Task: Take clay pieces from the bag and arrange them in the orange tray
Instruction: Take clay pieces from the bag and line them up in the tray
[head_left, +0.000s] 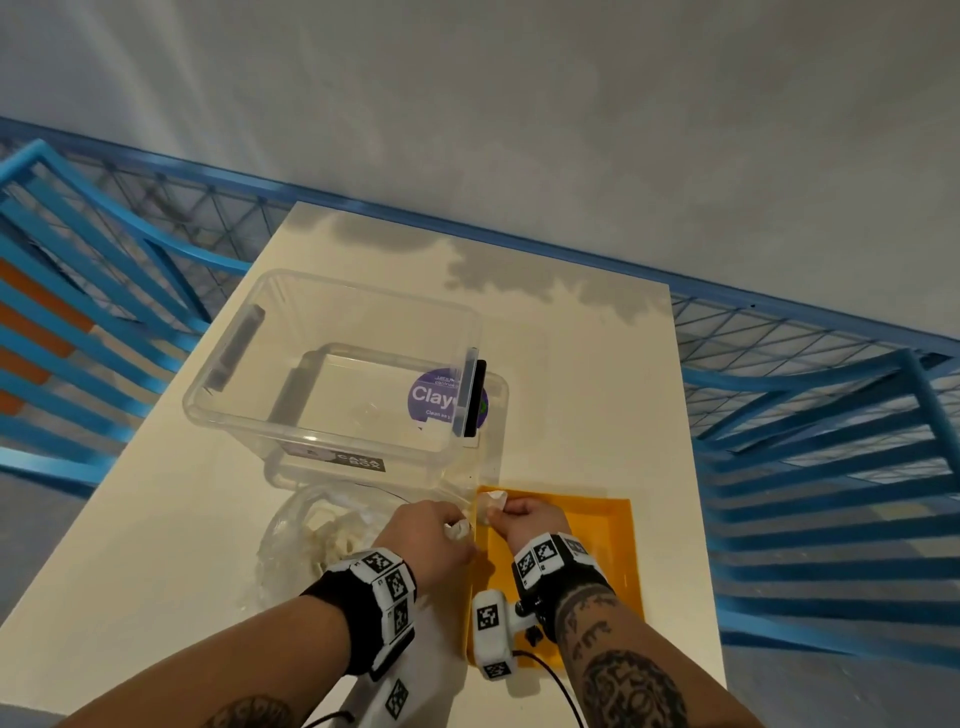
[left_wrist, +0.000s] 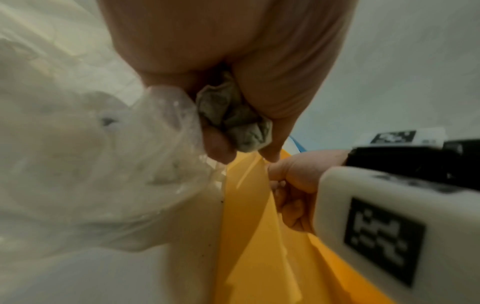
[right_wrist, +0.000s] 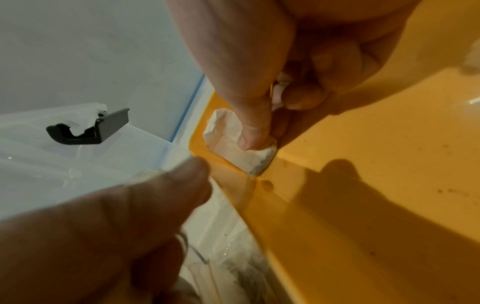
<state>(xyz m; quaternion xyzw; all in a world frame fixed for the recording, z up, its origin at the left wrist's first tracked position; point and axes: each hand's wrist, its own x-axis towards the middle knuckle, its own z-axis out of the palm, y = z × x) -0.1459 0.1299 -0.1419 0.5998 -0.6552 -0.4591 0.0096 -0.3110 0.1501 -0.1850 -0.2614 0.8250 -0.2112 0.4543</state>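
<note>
Right hand (head_left: 527, 514) pinches a white clay piece (right_wrist: 235, 142) at the orange tray (head_left: 613, 525) far-left corner; left hand (head_left: 434, 530) grips a crumpled clay lump (left_wrist: 233, 117) beside the bag (head_left: 322, 525). Clay looks soft, light, dentable; hold by the edges, gently.

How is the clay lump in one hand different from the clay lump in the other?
The left hand's lump looks grey and crumpled; the right hand's lump looks white and flatter. The left hand's lump is squeezed in a fist, while the right hand's lump sits at the tray corner. Both are small clay.
</note>
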